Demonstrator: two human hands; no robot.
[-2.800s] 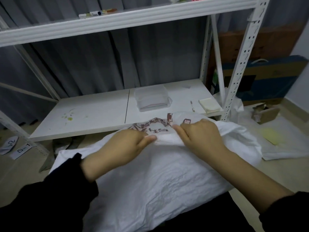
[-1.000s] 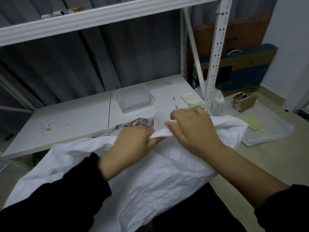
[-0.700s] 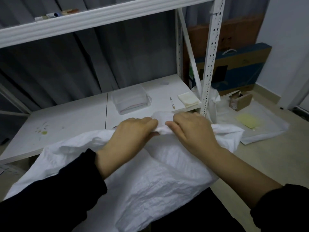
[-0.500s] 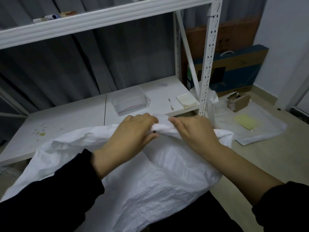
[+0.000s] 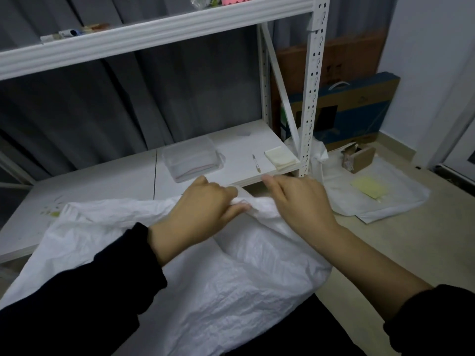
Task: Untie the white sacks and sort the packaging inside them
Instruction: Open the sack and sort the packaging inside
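Moved: printed packaging gone from view; white sack (image 5: 231, 278) mouth now bunched, 12 o'clock. Grip: left hand (image 5: 198, 209) pinches it; right hand (image 5: 300, 201) unclear. Sorting likely unstarted.

The white shelf board (image 5: 102, 181) bears a clear plastic box (image 5: 191, 159). Right of the box lie a pen (image 5: 256, 163) and a pale pad (image 5: 280, 158); before it, the edge of the white sack (image 5: 108, 209).
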